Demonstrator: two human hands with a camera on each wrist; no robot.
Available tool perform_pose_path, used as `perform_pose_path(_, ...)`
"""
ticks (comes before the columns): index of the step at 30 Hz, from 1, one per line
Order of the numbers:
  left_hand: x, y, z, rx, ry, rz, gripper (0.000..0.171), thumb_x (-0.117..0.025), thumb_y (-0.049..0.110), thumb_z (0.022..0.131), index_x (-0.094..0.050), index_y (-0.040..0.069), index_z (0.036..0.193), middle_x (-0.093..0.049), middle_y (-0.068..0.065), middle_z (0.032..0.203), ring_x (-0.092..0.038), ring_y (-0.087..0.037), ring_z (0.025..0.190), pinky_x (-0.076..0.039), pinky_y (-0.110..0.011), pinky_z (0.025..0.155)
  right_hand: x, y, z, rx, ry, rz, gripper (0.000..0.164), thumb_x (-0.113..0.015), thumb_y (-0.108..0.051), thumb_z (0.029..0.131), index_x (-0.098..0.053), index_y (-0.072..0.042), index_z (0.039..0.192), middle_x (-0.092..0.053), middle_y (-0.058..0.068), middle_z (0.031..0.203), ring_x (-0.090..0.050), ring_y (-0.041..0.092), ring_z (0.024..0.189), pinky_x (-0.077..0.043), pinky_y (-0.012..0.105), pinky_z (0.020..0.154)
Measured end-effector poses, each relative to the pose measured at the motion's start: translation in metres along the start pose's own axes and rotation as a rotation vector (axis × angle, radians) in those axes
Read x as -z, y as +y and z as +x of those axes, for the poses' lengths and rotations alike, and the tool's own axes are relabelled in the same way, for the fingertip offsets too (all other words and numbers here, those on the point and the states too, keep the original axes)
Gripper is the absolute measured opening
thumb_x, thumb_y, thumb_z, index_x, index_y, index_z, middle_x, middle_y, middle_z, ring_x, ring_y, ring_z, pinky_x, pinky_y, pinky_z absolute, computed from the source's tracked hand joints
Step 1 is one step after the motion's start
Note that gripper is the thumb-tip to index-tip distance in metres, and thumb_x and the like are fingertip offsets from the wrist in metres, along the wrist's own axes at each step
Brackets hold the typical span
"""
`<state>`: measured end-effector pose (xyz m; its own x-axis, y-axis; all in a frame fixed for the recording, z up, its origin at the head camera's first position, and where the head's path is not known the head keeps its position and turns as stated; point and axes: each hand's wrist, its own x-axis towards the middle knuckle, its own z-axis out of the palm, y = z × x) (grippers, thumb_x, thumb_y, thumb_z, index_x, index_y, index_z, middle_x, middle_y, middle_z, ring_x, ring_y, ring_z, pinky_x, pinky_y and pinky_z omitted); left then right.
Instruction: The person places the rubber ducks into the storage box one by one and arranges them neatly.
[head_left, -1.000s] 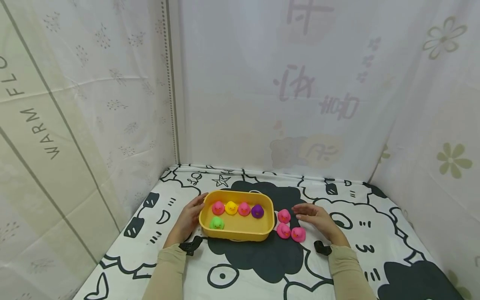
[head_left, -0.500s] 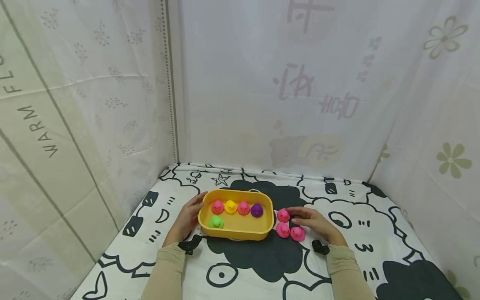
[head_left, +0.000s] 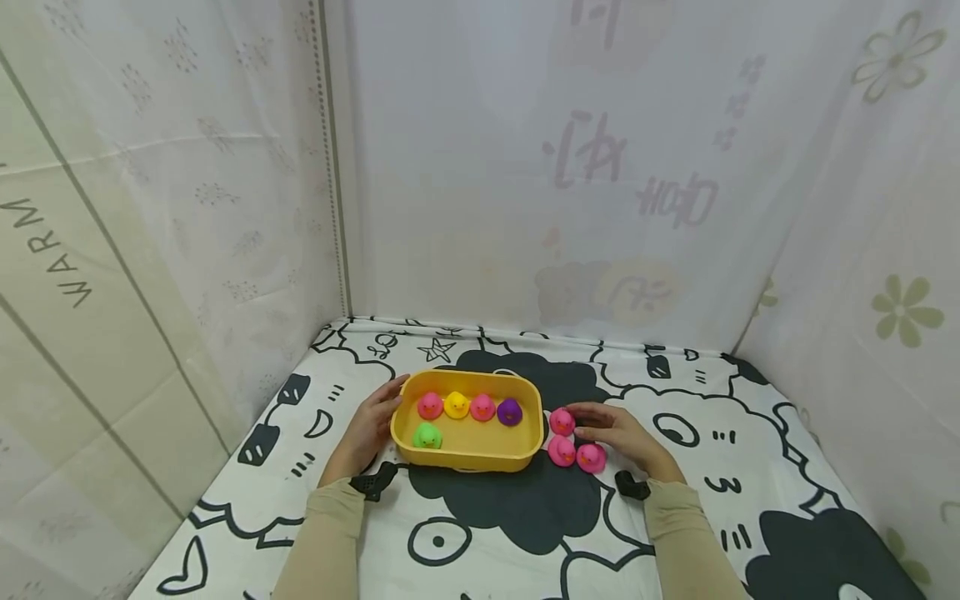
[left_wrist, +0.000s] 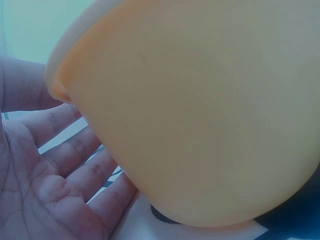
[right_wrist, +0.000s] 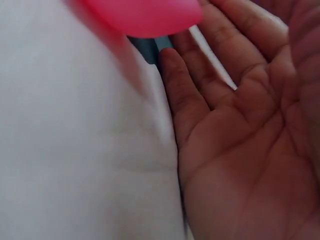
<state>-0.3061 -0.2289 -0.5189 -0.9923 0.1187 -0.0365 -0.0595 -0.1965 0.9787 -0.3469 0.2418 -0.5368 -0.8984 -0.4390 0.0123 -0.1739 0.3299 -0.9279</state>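
Observation:
My left hand [head_left: 370,425] rests at the left end of a yellow plastic bin [head_left: 468,459], fingers extended along its outer wall; in the left wrist view the bin's wall [left_wrist: 200,125] fills most of the picture. Inside stand several toy ducks: a row with a pink one [head_left: 430,406], a yellow one [head_left: 457,405], another pink and a purple one [head_left: 509,412], plus a green duck [head_left: 427,436] in front. My right hand [head_left: 622,435] reaches with fairly straight fingers to a pink duck [head_left: 562,422] right of the bin. A firm pinch is not visible.
Two more pink ducks, one at the left [head_left: 562,451] and one at the right [head_left: 591,457], sit just in front of the reached one. A black-and-white patterned cloth [head_left: 525,517] covers the table. Pale printed curtains [head_left: 450,167] close off the back and sides.
My right hand has moved left, up to the rear pink duck, its fingertips now beside it. The left hand stays at the bin. The head view has tilted slightly, so everything sits a little higher.

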Motion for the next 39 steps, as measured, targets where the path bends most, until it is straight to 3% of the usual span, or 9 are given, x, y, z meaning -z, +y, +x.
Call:
perform_pose_path(9, 0.004, -0.006, -0.001, 0.014, 0.006, -0.011, 0.049, -0.045, 0.019, 0.106, -0.040, 0.014, 0.154, -0.035, -0.008, 0.158, -0.036, -0.030, 0.143, -0.027, -0.047, 0.119, -0.002, -0.002, 0.001, 0.000, 0.002, -0.021, 0.042, -0.075, -0.027, 0.092, -0.066, -0.015, 0.131, -0.067, 0.005, 0.128, -0.064, 0.022, 0.117, -0.053, 0.031, 0.097)
perform_pose_path(16, 0.003, -0.013, -0.002, 0.027, -0.011, 0.001, 0.050, -0.047, 0.020, 0.104, -0.040, 0.015, 0.154, -0.035, -0.007, 0.159, -0.035, -0.030, 0.144, -0.028, -0.048, 0.118, 0.002, -0.012, -0.004, 0.038, -0.003, -0.169, 0.039, -0.076, -0.026, 0.090, -0.068, -0.017, 0.128, -0.068, 0.006, 0.125, -0.064, 0.028, 0.118, -0.055, 0.040, 0.096)
perform_pose_path(23, -0.001, -0.009, 0.001, 0.022, -0.005, -0.008, 0.049, -0.047, 0.020, 0.104, -0.042, 0.015, 0.153, -0.036, -0.006, 0.158, -0.036, -0.030, 0.144, -0.029, -0.048, 0.118, 0.000, -0.009, 0.001, 0.002, -0.023, -0.183, 0.042, -0.078, -0.034, 0.088, -0.069, -0.021, 0.127, -0.068, 0.003, 0.124, -0.064, 0.025, 0.114, -0.055, 0.038, 0.095)
perform_pose_path(32, -0.001, -0.001, 0.001, 0.012, -0.001, -0.003, 0.048, -0.046, 0.019, 0.105, -0.042, 0.015, 0.153, -0.037, -0.007, 0.157, -0.037, -0.029, 0.143, -0.028, -0.048, 0.119, -0.004, -0.007, 0.009, 0.028, 0.011, -0.203, 0.043, -0.080, -0.036, 0.086, -0.070, -0.024, 0.127, -0.068, 0.001, 0.121, -0.067, 0.022, 0.107, -0.056, 0.036, 0.092)
perform_pose_path(39, 0.001, 0.001, 0.004, -0.006, -0.006, 0.006, 0.048, -0.043, 0.018, 0.106, -0.040, 0.014, 0.154, -0.037, -0.009, 0.157, -0.037, -0.029, 0.142, -0.027, -0.047, 0.119, -0.005, -0.010, 0.014, -0.005, 0.062, -0.212, 0.041, -0.081, -0.039, 0.085, -0.072, -0.025, 0.122, -0.070, 0.000, 0.117, -0.068, 0.022, 0.105, -0.056, 0.038, 0.092)
